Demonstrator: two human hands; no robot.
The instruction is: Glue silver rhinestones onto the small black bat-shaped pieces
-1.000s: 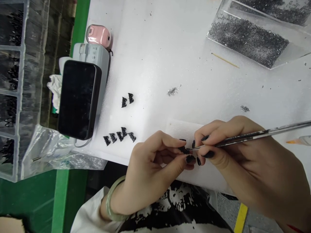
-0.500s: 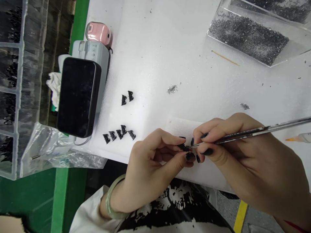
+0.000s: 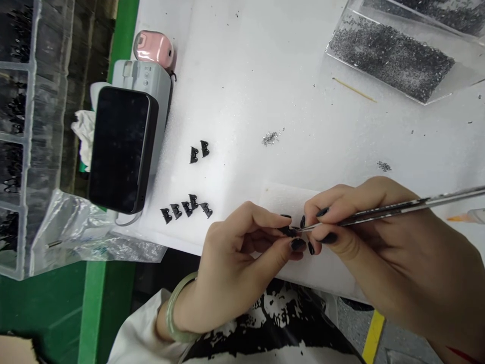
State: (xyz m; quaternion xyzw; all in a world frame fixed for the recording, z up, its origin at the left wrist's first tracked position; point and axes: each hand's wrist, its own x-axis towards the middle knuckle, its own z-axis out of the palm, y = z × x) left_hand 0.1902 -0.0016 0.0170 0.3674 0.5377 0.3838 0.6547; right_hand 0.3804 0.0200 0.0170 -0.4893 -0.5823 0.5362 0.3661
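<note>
Between thumb and index finger, my left hand (image 3: 242, 263) pinches a small black part (image 3: 288, 231), mostly covered by the fingertips. My right hand (image 3: 382, 253) grips slim metal tweezers (image 3: 382, 213) like a pen, their tip touching or very near the right end of that part. Whether the tip holds anything is too small to see. Left of my hands, several small black clip-like pieces (image 3: 185, 208) lie in a group, with two more black pieces (image 3: 204, 148) farther up. A little pile of tiny shiny bits (image 3: 271, 138) lies beyond my hands.
A clear box of tiny dark bits (image 3: 390, 55) stands at upper right, near a yellow stick (image 3: 354, 90). Another small pile (image 3: 384, 166) and an orange-tipped pen (image 3: 466, 217) lie right. At left are a black phone (image 3: 120, 149), a pink case (image 3: 154, 48) and a compartment box (image 3: 22, 136).
The whole view has shifted slightly. Both hands keep the same hold, with the tweezers' tip still at the small black part; no piece has visibly moved.
</note>
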